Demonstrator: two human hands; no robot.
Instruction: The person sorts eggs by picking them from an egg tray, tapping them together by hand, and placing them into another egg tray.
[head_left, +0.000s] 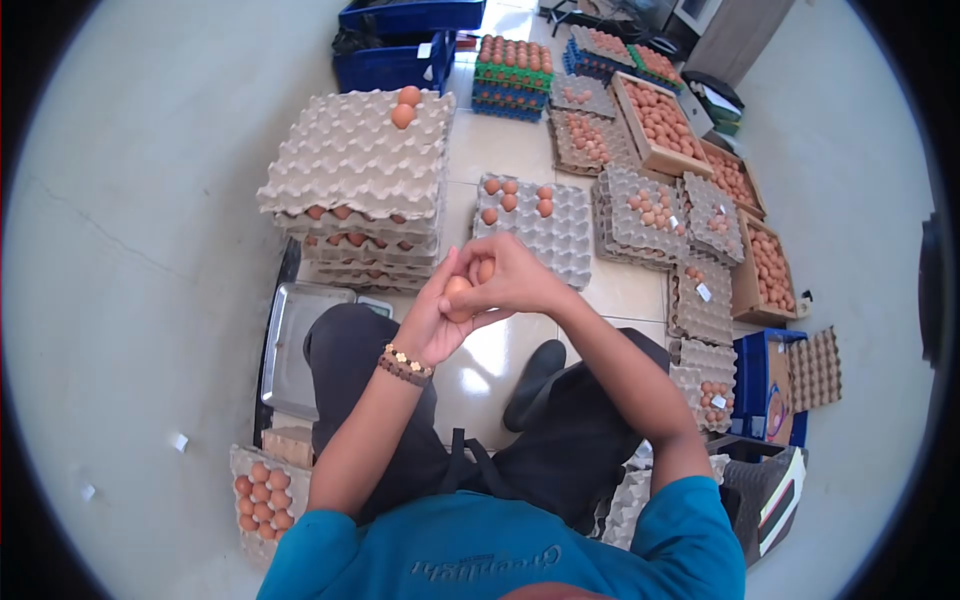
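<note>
My left hand (pixel 436 322) is closed around a brown egg (pixel 459 297) in front of my lap. My right hand (pixel 515 277) meets it from the other side, its fingers curled over a second egg (pixel 486 271) and its thumb lying by the first one. Both hands touch each other, and parts of the eggs are hidden by fingers. Just beyond them lies a grey egg tray (pixel 555 225) with several eggs in its left cups. To the left rises a tall stack of egg trays (pixel 350 150), with two eggs (pixel 405 107) on its top tray.
A metal scale pan (pixel 295 345) sits by my left knee. A tray of eggs (pixel 262 500) is at lower left. Egg-filled wooden crates (pixel 660 125), tray stacks (pixel 640 215) and a blue crate (pixel 775 385) line the right. Green and blue plastic trays (pixel 512 78) stand at the back.
</note>
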